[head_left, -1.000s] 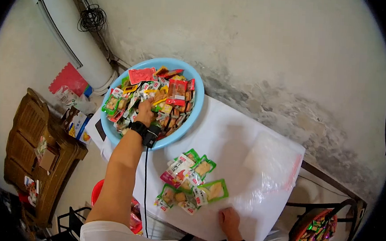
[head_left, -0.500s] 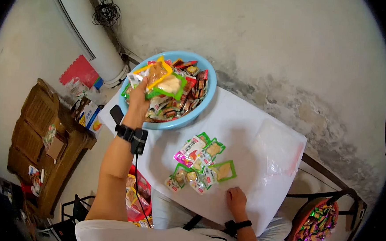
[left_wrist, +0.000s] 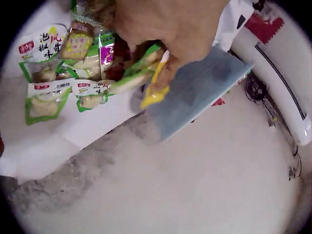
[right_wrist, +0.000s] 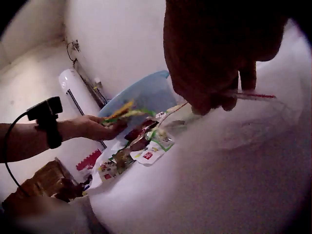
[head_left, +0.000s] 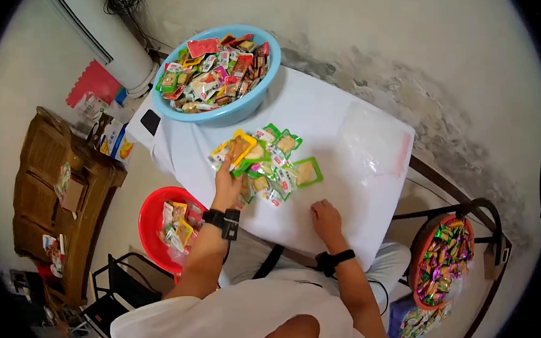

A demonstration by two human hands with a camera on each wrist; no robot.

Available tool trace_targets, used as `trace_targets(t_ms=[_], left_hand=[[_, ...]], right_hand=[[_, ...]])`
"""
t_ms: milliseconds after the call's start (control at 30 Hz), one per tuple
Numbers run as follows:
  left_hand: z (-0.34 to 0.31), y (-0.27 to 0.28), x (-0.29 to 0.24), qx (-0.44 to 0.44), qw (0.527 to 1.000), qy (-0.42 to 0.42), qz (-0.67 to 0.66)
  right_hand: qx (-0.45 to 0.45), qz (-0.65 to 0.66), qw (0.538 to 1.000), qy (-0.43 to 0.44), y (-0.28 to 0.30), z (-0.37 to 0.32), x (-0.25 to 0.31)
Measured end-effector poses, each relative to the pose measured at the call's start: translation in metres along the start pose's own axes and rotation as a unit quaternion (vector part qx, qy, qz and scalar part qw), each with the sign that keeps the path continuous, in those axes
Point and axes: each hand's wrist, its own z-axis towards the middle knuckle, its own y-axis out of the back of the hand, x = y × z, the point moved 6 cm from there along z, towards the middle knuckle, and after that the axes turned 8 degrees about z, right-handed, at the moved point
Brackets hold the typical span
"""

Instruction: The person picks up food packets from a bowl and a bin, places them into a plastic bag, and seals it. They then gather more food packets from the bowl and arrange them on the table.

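My left hand (head_left: 225, 188) grips a yellow-edged snack packet (head_left: 239, 146) together with a green-edged one (head_left: 257, 151). Both overlap the left side of a small pile of clear, green-edged snack packets (head_left: 306, 172) on the white-covered table. The left wrist view shows the thumb and fingers (left_wrist: 168, 29) pinching the packets' edges, with printed pouches (left_wrist: 45, 100) lying beside them. My right hand (head_left: 327, 222) rests on the table near the pile, fingers loosely curled, holding nothing. Behind the pile stands a blue basin (head_left: 240, 112) heaped with mixed packets.
A transparent plastic bag (head_left: 371, 147) lies flat at the table's right. Left of my lap, a red basin (head_left: 149, 223) holds several packets. A round container of shiny wrapped sweets (head_left: 444, 260) stands at the right. A phone (head_left: 150, 122) lies near the left table edge.
My left hand was down in the blue basin, then lifted out the two packets and carried them toward me to the pile. The right hand stays on the table.
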Motion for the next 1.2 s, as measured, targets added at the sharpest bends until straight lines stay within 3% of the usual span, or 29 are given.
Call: trace_targets(t_ms=[33,67,100,133,233,267,300,333,367,400,433,467,500,567,667,800,900,1033,1100,1133,1200], left_hand=[[0.01,-0.014,0.043,-0.025,0.937,0.18,-0.299],[0.006,-0.034,0.069,-0.048,0.754,0.341,-0.559],[0.001,-0.03,0.069,-0.057,0.785,0.4,-0.47],[-0.005,-0.029,0.063,-0.058,0.783,0.401,-0.471],[-0.025,-0.011,0.054,-0.107,0.855,0.39,-0.325],[-0.035,-0.013,0.06,-0.108,0.855,0.389,-0.327],[-0.035,-0.006,0.045,-0.091,0.942,0.24,-0.219],[-0.037,-0.002,0.026,-0.071,0.989,0.082,-0.1],[-0.046,-0.007,0.034,-0.046,0.972,0.154,-0.174],[-0.059,-0.009,0.023,-0.048,0.971,0.155,-0.173],[-0.075,-0.014,-0.003,-0.02,0.998,0.016,0.06],[-0.091,-0.027,-0.024,0.012,0.949,-0.123,0.289],[-0.098,-0.031,-0.025,0.011,0.949,-0.121,0.291],[-0.105,-0.044,-0.01,0.092,0.922,-0.02,0.376],[-0.1,-0.047,0.021,0.037,0.944,0.015,0.327],[-0.072,-0.043,0.031,0.065,0.934,-0.003,0.351],[-0.061,-0.032,0.031,0.053,0.959,-0.009,0.277],[-0.072,-0.02,0.018,0.009,0.942,0.013,0.336],[-0.084,-0.023,0.001,-0.017,0.973,-0.095,0.209],[-0.087,-0.03,-0.004,-0.012,0.974,-0.097,0.205],[-0.096,-0.055,-0.026,0.092,0.973,-0.154,0.148]], right_hand=[[0.001,-0.003,1.0,0.0,0.004,0.001,0.004],[-0.012,-0.005,1.0,0.014,0.009,-0.002,0.01],[-0.026,-0.007,0.999,0.03,0.014,-0.007,0.014],[-0.024,-0.009,0.999,0.03,0.017,-0.009,0.015],[-0.049,-0.044,0.997,0.037,0.032,-0.022,0.016],[-0.094,-0.023,0.994,0.056,0.042,-0.027,0.017],[-0.136,0.0,0.988,0.075,0.051,-0.033,0.018],[-0.134,0.0,0.988,0.077,0.055,-0.038,0.017],[-0.156,0.001,0.985,0.075,0.062,-0.042,0.016],[-0.178,0.002,0.981,0.072,0.069,-0.046,0.015],[-0.184,0.004,0.981,0.066,0.073,-0.05,0.014],[-0.182,0.006,0.981,0.068,0.074,-0.053,0.011],[-0.179,0.002,0.982,0.06,0.075,-0.057,0.008],[-0.175,0.0,0.983,0.054,0.073,-0.065,0.003],[-0.165,0.0,0.985,0.053,0.068,-0.074,0.0],[-0.138,0.004,0.989,0.048,0.061,-0.078,0.001],[-0.155,0.019,0.986,0.056,0.059,-0.073,0.005],[-0.153,0.049,0.986,0.036,0.057,-0.066,0.004],[-0.138,0.031,0.99,0.017,0.05,-0.07,-0.002],[-0.12,0.017,0.993,-0.001,0.046,-0.072,-0.006],[-0.109,0.027,0.994,-0.018,0.045,-0.076,-0.008]])
